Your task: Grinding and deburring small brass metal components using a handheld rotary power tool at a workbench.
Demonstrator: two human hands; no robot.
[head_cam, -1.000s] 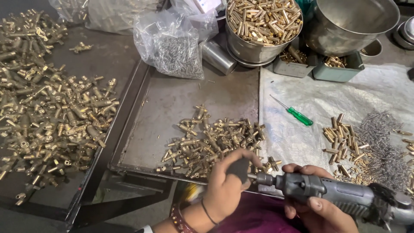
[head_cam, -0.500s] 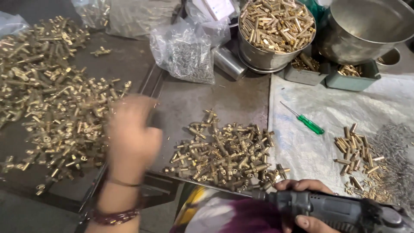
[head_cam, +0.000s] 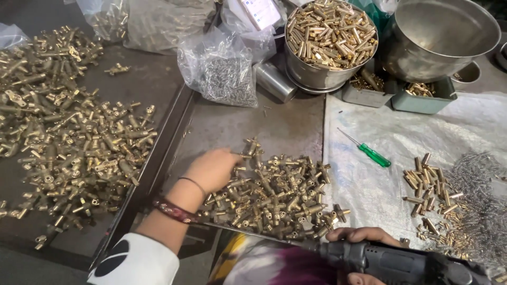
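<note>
My left hand (head_cam: 214, 170) reaches over the near pile of brass fittings (head_cam: 274, 192) on the grey metal tray (head_cam: 285, 124), its fingers spread on the pile's left edge; whether it grips a piece is hidden. My right hand (head_cam: 364, 236) is at the bottom edge, wrapped around a grey electric screwdriver (head_cam: 401, 261) that lies level and points left. A much larger heap of brass fittings (head_cam: 68, 137) covers the dark surface to the left.
A steel bowl of brass pins (head_cam: 331, 31) and an empty steel bowl (head_cam: 441, 37) stand at the back. A clear bag of small screws (head_cam: 224, 68), a green screwdriver (head_cam: 369, 152), small brass pins (head_cam: 430, 190) and grey springs (head_cam: 478, 179) lie on a white sheet.
My left hand went from the tool's tip out to the left heap, then came back onto the near pile. The right hand kept holding the tool.
</note>
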